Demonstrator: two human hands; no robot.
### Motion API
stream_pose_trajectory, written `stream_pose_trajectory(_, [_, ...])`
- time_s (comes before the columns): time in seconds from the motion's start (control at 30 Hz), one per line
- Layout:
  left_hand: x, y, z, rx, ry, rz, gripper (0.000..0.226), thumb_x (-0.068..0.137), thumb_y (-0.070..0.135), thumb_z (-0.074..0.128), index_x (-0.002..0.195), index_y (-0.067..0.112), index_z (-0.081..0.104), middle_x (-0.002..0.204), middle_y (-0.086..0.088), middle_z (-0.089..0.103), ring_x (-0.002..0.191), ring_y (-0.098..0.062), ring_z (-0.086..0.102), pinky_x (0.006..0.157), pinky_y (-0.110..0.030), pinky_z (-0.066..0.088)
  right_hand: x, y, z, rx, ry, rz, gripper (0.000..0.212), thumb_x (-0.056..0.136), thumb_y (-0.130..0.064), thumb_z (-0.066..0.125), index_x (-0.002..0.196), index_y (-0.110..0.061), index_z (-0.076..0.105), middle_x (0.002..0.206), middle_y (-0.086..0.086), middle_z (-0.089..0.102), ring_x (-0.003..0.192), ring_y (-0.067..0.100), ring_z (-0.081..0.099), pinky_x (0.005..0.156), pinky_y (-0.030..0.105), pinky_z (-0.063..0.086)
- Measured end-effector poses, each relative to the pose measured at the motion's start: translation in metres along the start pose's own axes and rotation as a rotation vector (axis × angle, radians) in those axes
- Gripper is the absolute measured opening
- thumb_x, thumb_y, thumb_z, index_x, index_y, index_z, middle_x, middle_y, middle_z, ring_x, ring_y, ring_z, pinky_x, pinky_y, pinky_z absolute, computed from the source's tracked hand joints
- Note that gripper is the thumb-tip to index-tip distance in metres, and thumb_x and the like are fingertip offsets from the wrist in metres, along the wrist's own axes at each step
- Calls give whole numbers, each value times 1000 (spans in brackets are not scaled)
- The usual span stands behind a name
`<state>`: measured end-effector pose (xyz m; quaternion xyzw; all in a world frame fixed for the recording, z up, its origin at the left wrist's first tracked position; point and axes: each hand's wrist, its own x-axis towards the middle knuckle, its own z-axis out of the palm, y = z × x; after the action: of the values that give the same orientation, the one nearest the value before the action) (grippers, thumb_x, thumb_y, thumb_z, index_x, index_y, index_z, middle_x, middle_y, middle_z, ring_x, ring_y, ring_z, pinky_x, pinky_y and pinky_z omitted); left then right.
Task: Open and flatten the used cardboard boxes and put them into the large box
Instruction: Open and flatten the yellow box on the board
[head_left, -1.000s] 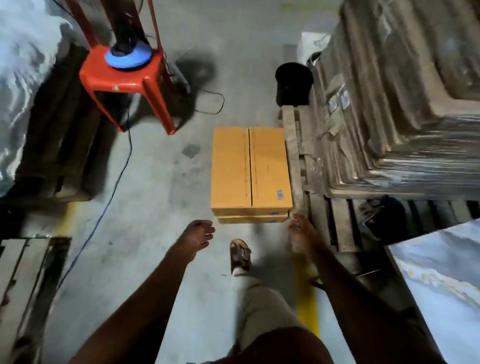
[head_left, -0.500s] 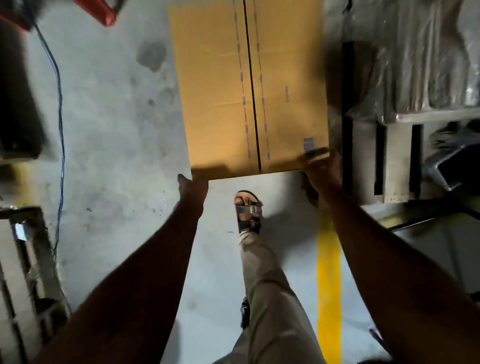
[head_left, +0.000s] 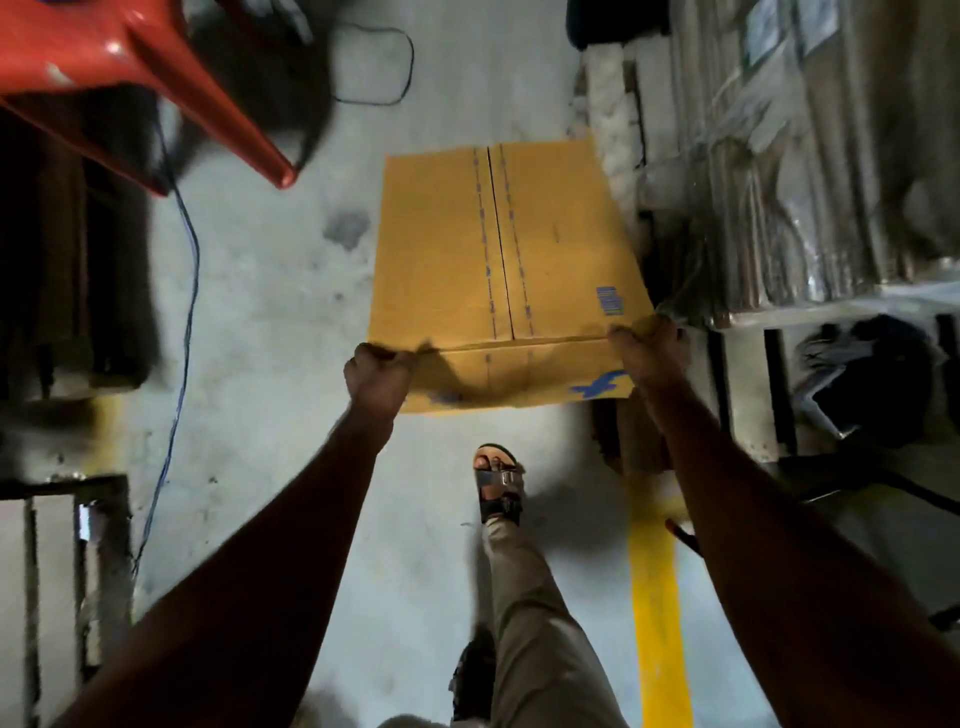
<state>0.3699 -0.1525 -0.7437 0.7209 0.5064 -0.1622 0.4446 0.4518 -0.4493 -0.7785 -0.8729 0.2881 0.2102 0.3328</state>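
Observation:
A closed yellow-brown cardboard box (head_left: 457, 260) with a taped centre seam and blue print sits in front of me, its near side tipped up toward me. My left hand (head_left: 379, 374) grips the box's near left corner with curled fingers. My right hand (head_left: 649, 345) grips the near right corner beside a small blue label. Both arms reach straight forward. The large box is not in view.
A red plastic stool (head_left: 130, 78) stands at the upper left with a blue cable (head_left: 182, 364) trailing over the concrete floor. Wrapped stacks of flattened cardboard on a pallet (head_left: 810, 156) fill the right. A yellow floor line (head_left: 657, 597) runs beside my sandalled foot (head_left: 496, 483).
My hands reached the box, closed on its two near corners and pulled it up; its front face with the blue logo now shows. The view tilted back up.

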Motion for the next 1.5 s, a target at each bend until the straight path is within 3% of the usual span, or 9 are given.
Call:
stream_pose_trajectory(0.1, [-38,42,-40,-52,57,100,54,84,38,63,124,5,52,130,-16,46,114,-36,54,95,-42,49,-33,-46,-50,93,44,-106,69,87,-39,72,134,5,49,140,28,48,133,42,41,111,40,32])
stream_pose_trajectory(0.27, [-131,77,-107,-50,182,238,66,85,50,61,130,4,45,134,-18,37,119,-41,49,103,-47,43,-127,-80,-136,151,179,-206,76,83,-58,63,127,4,54,131,29,53,124,43,50,104,44,38])
stream_pose_trajectory(0.57, [-368,65,-220,-127,363,494,78,90,57,51,144,3,35,147,-19,34,132,-39,40,108,-49,33,-365,-45,-289,260,481,-428,75,78,-59,51,113,6,63,117,29,62,111,42,58,90,40,47])
stream_pose_trajectory(0.7, [-462,76,-246,-224,370,629,74,87,58,51,139,7,41,143,-17,40,127,-37,43,105,-48,36,-448,-15,-358,346,685,-470,66,88,-52,57,119,7,58,123,28,56,116,43,53,98,42,43])
stream_pose_trajectory(1.0, [-617,87,-189,-433,51,938,60,87,49,55,132,11,46,139,-12,41,123,-34,47,107,-48,35,-558,121,-474,533,1161,-392,54,92,-43,56,118,4,55,126,22,51,119,38,48,99,40,39])
stream_pose_trajectory(1.13, [-679,71,-118,-519,-169,1052,53,86,46,56,129,15,50,133,-6,43,114,-27,48,91,-36,37,-587,209,-510,544,1359,-266,56,88,-48,50,117,0,54,123,18,51,117,37,47,97,45,41])
stream_pose_trajectory(1.33, [-768,23,-3,-569,-525,1090,62,73,45,55,113,-3,57,123,-24,51,99,-31,53,77,-41,43,-627,352,-547,561,1534,-176,66,81,-53,40,115,2,53,121,22,50,114,35,46,93,42,38])
stream_pose_trajectory(1.4, [-797,2,32,-541,-634,1120,55,77,38,57,115,-2,56,121,-17,49,90,-16,48,70,-32,39,-637,399,-559,575,1579,-150,62,83,-49,44,115,3,53,121,22,50,114,36,47,93,41,37])
stream_pose_trajectory(1.5, [-827,-23,86,-451,-805,1112,52,73,41,57,110,5,57,115,-8,45,97,-17,49,80,-34,44,-646,463,-572,585,1627,-109,52,84,-40,49,113,4,53,119,23,50,114,36,47,93,39,35])
